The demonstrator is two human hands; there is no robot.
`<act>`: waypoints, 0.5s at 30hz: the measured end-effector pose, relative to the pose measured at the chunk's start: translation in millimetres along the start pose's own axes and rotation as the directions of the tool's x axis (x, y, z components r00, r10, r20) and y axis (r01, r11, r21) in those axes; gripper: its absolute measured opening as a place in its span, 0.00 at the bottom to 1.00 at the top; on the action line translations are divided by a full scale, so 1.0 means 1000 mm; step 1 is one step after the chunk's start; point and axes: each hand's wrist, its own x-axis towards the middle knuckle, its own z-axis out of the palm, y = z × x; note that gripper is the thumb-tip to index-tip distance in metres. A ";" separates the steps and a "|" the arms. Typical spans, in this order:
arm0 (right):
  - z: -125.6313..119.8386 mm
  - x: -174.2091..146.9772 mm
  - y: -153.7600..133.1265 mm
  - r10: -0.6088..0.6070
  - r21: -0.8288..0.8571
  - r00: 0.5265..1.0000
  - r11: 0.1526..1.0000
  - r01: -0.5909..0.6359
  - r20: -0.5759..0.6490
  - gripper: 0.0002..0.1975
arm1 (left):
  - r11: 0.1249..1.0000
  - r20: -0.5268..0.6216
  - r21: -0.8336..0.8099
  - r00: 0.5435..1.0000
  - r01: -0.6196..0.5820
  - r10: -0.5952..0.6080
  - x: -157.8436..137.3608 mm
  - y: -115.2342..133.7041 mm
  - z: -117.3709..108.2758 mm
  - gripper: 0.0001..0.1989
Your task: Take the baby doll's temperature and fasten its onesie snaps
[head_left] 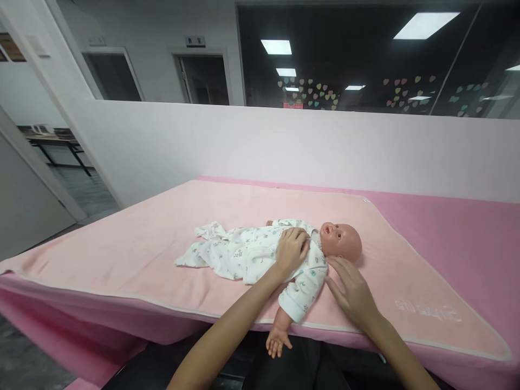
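Observation:
A baby doll (341,241) lies on its back with its head to the right, dressed in a white printed baby outfit (260,246). My left hand (291,250) rests on the doll's chest, fingers curled in at the front of the outfit near the collar. Beside the doll's neck and near shoulder is my right hand (352,290), fingers stretched out and thumb apart, fingertips at the collar. The doll's near arm, its hand (278,340) bare, hangs over the front edge. Loose, flat trouser legs of the outfit trail to the left.
A peach blanket (134,244) with a pale edge covers the table, over a pink cloth (455,227). A white low wall (284,146) stands behind, below a dark window (365,59). At far left a doorway shows another table (57,142).

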 end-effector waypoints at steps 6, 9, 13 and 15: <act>0.065 0.082 -0.019 0.151 0.345 0.974 0.935 -0.085 -0.168 0.15 | 1.000 -0.066 -0.010 0.997 -0.027 0.026 -0.008 -0.006 0.008 0.08; 0.085 0.085 -0.014 0.245 0.445 0.958 0.882 -0.156 -0.150 0.15 | 0.997 -0.102 0.055 0.993 -0.047 0.053 -0.010 -0.008 0.012 0.10; 0.084 0.072 -0.008 0.222 0.479 0.967 0.867 -0.136 -0.128 0.14 | 0.990 -0.091 0.065 0.987 -0.123 0.129 -0.010 -0.007 0.010 0.10; 0.081 0.070 -0.006 0.203 0.477 0.970 0.871 -0.116 -0.135 0.14 | 0.992 -0.118 0.041 0.985 -0.118 0.122 -0.010 -0.005 0.008 0.10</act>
